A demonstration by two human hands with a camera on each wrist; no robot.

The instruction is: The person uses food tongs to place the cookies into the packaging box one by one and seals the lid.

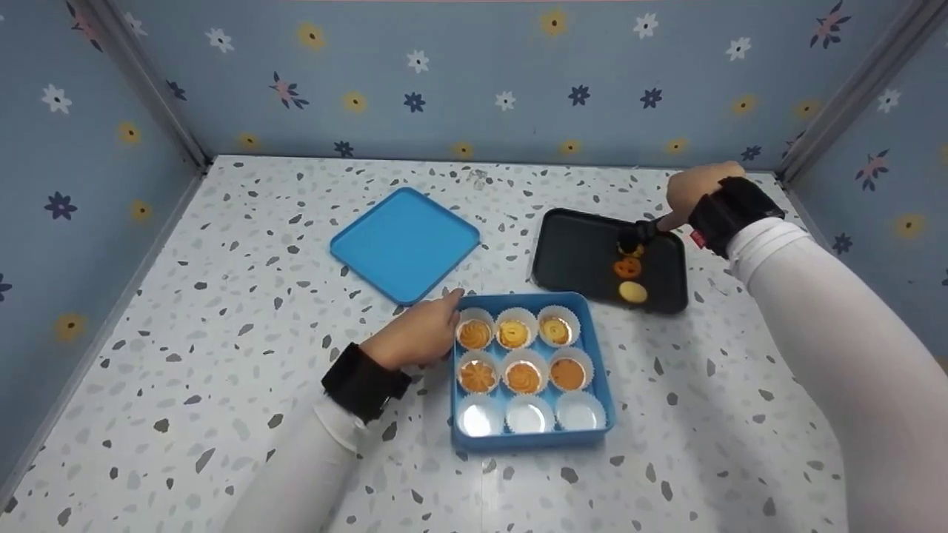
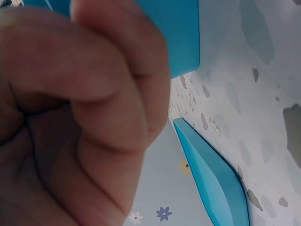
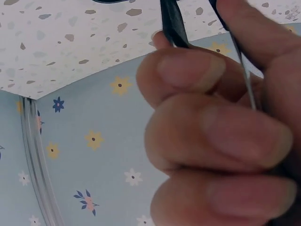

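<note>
- Right hand (image 1: 700, 194): fingers curled, gripping black tongs (image 1: 646, 230) over the back right part of the black tray (image 1: 574, 255); right wrist view has the tongs' two arms apart where they meet the hand.
- Tongs' tips at the rearmost cookie (image 1: 634, 253), partly covering it; can't tell if they pinch it.
- Same tray: orange pretzel-shaped cookie (image 1: 627, 267) just in front of that one, then plain yellow oval cookie (image 1: 633, 292) nearest the front edge.
- Left hand (image 1: 422, 333): fingers bent, against the left side of the blue box (image 1: 529, 442) near its back left corner; can't tell whether they pinch the wall.
- Box sits on the table, in front of the tray and to its left; holds white paper cups (image 1: 480, 414), three by three.
- Back row cups: one orange swirl, two yellow swirls. Middle row: orange flower shape, orange swirl, plain round. All upright.
- Blue lid (image 1: 405, 244) lies flat behind the left hand, turned cornerwise, left of the tray.
- White speckled table (image 1: 244, 333); flowered blue walls (image 1: 481, 44) around it.
- Black band on each wrist, white sleeves.
</note>
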